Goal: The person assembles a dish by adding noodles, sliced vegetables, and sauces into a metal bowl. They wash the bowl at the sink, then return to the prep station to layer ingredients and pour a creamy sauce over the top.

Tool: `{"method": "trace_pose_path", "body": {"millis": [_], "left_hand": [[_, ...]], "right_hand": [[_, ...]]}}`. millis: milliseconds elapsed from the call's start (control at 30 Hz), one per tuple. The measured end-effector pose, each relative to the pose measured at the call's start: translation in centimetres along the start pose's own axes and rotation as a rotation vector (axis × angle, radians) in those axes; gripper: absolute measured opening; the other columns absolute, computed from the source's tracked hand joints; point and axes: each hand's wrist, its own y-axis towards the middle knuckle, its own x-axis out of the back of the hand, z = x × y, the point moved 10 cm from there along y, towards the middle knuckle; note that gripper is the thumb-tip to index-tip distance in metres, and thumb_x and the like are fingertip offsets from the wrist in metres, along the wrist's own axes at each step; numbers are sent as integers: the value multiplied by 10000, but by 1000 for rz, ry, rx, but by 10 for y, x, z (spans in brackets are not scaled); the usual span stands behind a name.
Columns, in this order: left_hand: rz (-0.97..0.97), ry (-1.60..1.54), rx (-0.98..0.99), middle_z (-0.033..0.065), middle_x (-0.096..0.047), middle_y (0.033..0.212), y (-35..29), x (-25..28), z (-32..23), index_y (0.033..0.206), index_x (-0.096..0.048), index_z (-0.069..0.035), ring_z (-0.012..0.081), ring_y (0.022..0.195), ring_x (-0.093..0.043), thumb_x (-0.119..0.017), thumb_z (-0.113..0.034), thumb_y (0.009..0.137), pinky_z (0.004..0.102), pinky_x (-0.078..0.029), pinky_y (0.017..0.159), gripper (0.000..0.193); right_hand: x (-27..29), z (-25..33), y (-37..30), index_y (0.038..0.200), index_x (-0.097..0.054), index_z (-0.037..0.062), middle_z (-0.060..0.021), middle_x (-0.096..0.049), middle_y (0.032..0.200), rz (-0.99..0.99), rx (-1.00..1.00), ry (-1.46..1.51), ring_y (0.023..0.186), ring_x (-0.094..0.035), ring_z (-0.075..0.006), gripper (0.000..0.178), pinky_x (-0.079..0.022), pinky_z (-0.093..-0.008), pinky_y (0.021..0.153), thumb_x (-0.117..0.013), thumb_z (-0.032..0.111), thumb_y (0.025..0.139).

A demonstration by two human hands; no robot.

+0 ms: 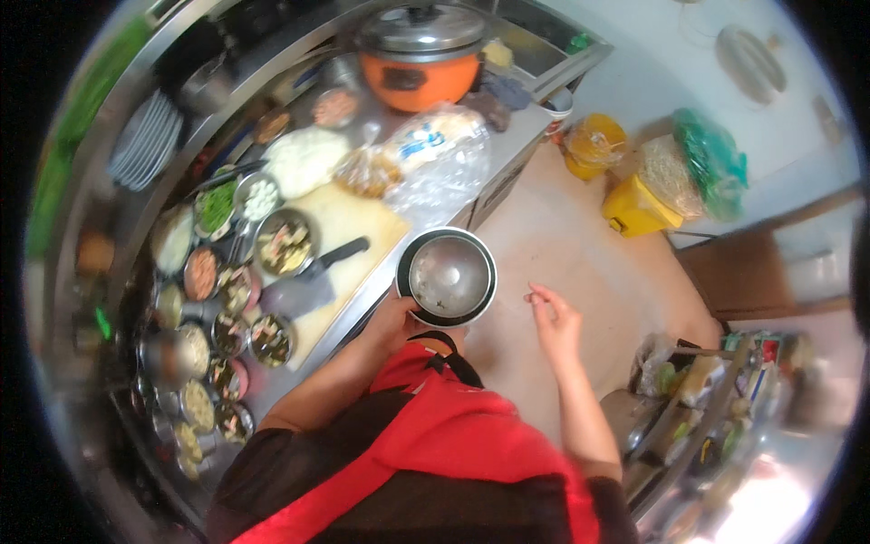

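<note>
My left hand [392,319] grips the rim of a round metal bowl [450,270], held level in front of my apron. The bowl looks nested in a second one with a dark band and pale rim. A few dark bits cling to its inside; otherwise it looks bare. Out to the right, my right hand [556,325] hangs in the air, fingers loosely bent and apart, holding nothing. Left of the bowl, a cleaver [304,281] with a black handle lies across a pale cutting board [385,225]. A metal bowl of chopped food [285,243] stands beside it.
Several small bowls of ingredients [201,272] crowd the counter's left side. An orange rice cooker [421,68] and clear plastic bags [439,163] stand at the back. Yellow buckets [639,207] are on the floor at far right. A loaded shelf [698,408] is at lower right.
</note>
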Motion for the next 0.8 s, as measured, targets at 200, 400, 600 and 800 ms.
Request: {"method": "trace_pose_path", "body": {"millis": [200,400,600,800], "left_hand": [[67,16,-38,127,-466,1220,168,-103,-19,1374,-217,-190,286,1016,-578,-432,114,738,410,-566,695,737],[108,-38,-71,92,-460,1225,322,-214,-61,1352,-242,-191,249,988,-569,-423,107,739,406,-515,706,706],[76,-36,-203,126,-531,1194,462,-277,-104,1301,-363,-79,276,1023,-586,-485,63,785,445,-513,824,549],[-123,-178,-205,204,-532,1184,551,-304,-141,1272,-376,2,357,1052,-566,-419,56,780,511,-494,864,497]], "right_hand": [[104,-144,95,1047,-631,19,-164,-660,823,80,-267,-488,750,-637,-176,238,-482,-288,689,-539,179,896],[190,-345,41,1002,-654,49,-146,-663,760,144,-633,-500,670,-637,-214,233,-490,-327,617,-595,182,820],[224,-508,87,1006,-662,78,-127,-676,785,309,-813,-262,704,-643,-201,262,-495,-315,645,-611,202,780],[273,-495,471,979,-658,76,-87,-664,740,460,-480,-537,682,-627,-163,254,-482,-305,617,-583,80,737]]}}
